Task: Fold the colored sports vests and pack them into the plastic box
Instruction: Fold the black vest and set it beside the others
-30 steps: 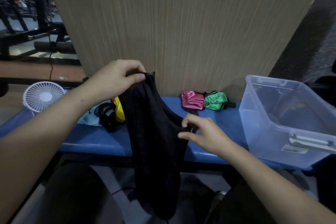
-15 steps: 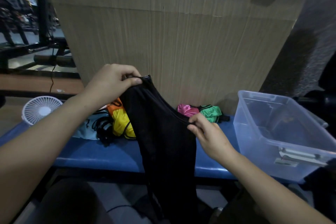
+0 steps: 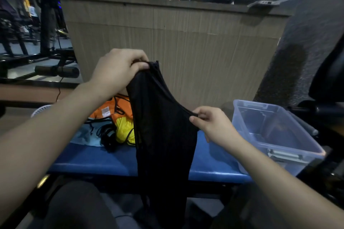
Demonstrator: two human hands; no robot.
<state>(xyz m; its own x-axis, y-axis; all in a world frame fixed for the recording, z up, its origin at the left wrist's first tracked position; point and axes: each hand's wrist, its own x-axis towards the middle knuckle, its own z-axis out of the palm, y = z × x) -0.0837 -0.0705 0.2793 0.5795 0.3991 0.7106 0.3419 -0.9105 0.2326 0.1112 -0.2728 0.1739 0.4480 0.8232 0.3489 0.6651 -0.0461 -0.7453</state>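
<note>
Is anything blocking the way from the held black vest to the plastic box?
Nothing visible. Left hand and right hand hold the black vest; the plastic box stands open beside it, on the right.

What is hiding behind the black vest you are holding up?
Behind the black vest lies a pile on the blue bench: an orange vest, a yellow one, a light blue one. Whatever lies directly behind the black cloth is covered.

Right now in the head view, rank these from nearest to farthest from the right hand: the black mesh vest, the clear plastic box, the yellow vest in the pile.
1. Black mesh vest: pinched by the right hand.
2. Clear plastic box: just to the hand's right, on the blue bench.
3. Yellow vest: left, beyond the black vest.
</note>
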